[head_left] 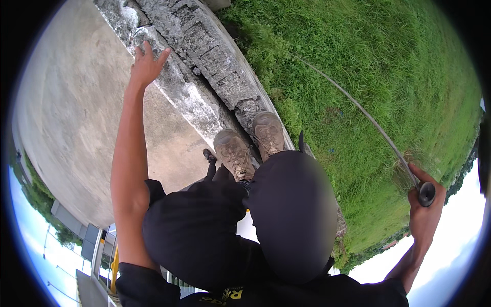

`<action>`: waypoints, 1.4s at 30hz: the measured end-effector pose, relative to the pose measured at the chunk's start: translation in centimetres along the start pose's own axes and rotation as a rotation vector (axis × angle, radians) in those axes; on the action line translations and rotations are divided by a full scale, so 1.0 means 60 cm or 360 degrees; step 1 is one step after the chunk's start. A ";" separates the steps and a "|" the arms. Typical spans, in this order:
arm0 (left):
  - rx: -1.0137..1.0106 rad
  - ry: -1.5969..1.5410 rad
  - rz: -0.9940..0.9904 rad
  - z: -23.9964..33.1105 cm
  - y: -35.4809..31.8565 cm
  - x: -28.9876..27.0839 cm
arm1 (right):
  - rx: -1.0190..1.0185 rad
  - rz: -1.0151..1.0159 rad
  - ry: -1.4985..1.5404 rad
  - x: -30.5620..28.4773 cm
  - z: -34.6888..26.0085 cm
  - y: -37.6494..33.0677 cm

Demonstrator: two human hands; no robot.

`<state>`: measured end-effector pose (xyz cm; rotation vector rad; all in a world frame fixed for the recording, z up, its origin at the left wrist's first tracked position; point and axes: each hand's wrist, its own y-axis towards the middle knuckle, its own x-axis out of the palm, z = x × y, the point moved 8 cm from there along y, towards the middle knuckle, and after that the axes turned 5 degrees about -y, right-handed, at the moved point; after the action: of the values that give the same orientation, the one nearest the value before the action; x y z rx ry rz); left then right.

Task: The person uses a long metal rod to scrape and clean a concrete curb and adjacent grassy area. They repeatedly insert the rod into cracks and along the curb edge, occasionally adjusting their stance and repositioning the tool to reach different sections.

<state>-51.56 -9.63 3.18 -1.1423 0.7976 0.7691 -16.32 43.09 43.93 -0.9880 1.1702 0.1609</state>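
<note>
My right hand (pixel 425 202) is closed round the handle of a long, thin, grey blade (pixel 358 105) with a dark, round, flared butt end. Held out at the right, it reaches over the grass, and its far tip is partly lost among the green. Toward the far left, my left hand (pixel 148 65) is empty, its fingers spread over the whitish edge of a cracked concrete wall top (pixel 204 51). Whether the fingertips touch that edge I cannot tell. My brown shoes (pixel 250 140) stand on the wall, and my knees are bent.
Grass (pixel 368 51) grows thickly along the wall's right side. Smooth concrete paving (pixel 76 97) spreads on the left. A gap (pixel 220 100) runs lengthwise through the wall top. Beside my shoes, a person's dark shoe (pixel 208 155) shows on the paving. A yellow post (pixel 114 266) stands at lower left.
</note>
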 end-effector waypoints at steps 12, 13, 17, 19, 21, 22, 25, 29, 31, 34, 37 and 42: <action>-0.0287 -0.0645 -0.0803 0.050 -0.652 -0.211 | 0.0262 0.0443 0.0027 -0.547 0.127 -0.386; -0.0315 -0.0686 -0.0831 0.060 -0.708 -0.247 | 0.0357 0.0465 0.0133 -0.608 0.152 -0.421; -0.0509 -0.0873 -0.0807 0.062 -0.894 -0.368 | 0.0723 0.0675 0.0711 -0.794 0.220 -0.538; -0.0381 -0.0894 -0.0726 0.097 -0.915 -0.417 | 0.0766 0.0939 0.0953 -0.812 0.258 -0.623; -0.0348 -0.1028 -0.0645 0.121 -0.952 -0.437 | 0.0517 0.0780 0.0929 -0.767 0.232 -0.618; -0.0378 -0.1021 -0.0638 0.132 -0.966 -0.456 | 0.0511 0.0776 0.1240 -0.762 0.225 -0.608; -0.0380 -0.1050 -0.0537 0.170 -0.984 -0.538 | 0.0421 0.0877 0.1927 -0.792 0.199 -0.586; -0.0294 -0.1159 -0.0367 0.220 -0.951 -0.638 | 0.0293 0.1268 0.1913 -0.840 0.198 -0.634; -0.0272 -0.1170 -0.0306 0.238 -0.945 -0.664 | 0.0239 0.1305 0.1771 -0.810 0.192 -0.636; -0.0192 -0.1158 -0.0250 0.274 -0.915 -0.731 | 0.0024 0.1587 0.1577 -0.835 0.173 -0.660; -0.0153 -0.1458 -0.0220 0.369 -0.866 -0.788 | -0.0110 0.1760 0.1436 -0.873 0.135 -0.696; 0.0467 -0.1665 -0.0461 0.729 -0.835 -1.004 | -0.0265 0.2000 0.1073 -0.907 0.119 -0.752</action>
<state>-32.98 13.74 87.79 -0.4453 -0.1383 0.8320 -8.71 41.64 114.55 -0.2892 2.3123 0.9829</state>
